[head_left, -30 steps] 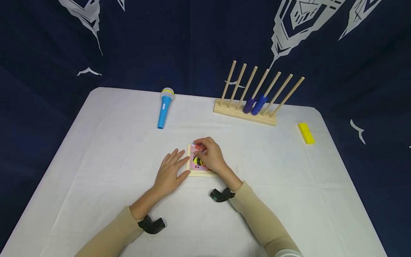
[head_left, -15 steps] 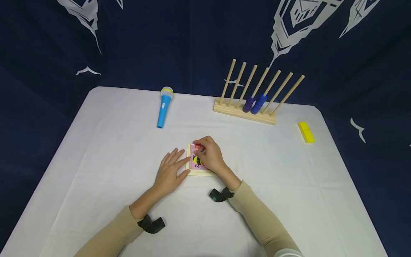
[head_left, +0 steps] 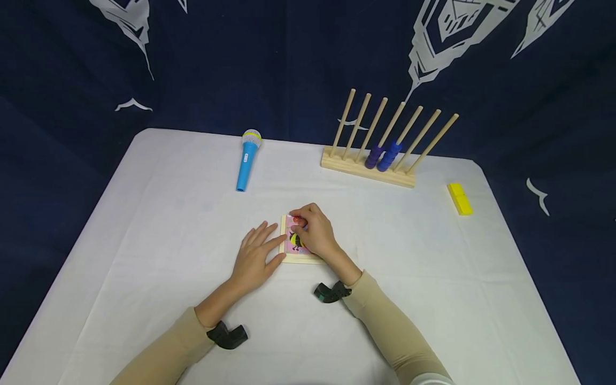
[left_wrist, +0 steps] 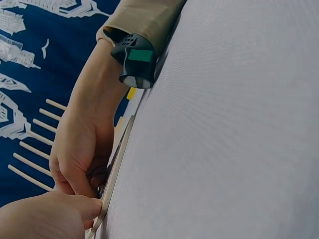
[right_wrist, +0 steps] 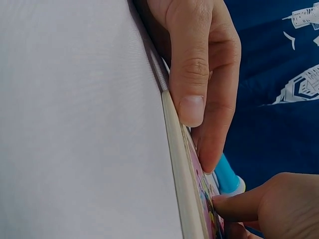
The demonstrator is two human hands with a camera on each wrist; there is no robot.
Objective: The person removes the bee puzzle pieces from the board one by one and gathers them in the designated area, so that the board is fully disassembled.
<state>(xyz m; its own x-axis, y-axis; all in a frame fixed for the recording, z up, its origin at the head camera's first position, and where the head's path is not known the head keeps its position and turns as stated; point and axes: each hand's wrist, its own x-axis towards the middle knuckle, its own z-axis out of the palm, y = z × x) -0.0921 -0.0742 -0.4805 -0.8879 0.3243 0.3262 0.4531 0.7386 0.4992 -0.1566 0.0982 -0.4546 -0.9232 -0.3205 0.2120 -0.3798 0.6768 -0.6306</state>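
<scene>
Nothing but a slight camera shift is seen since the earlier frames; both hands are kept in place. One toy microphone (head_left: 247, 159), one wooden puzzle board (head_left: 294, 241), one peg rack (head_left: 370, 168) with seven pegs and two blue bead stacks, and one yellow block (head_left: 459, 199) are counted on the white table (head_left: 144, 224). At centre, the board's left edge is pressed by the flat, released left hand (head_left: 253, 258). A puzzle piece (head_left: 298, 220) is pinched by the curled right hand (head_left: 315, 232) over the board.
</scene>
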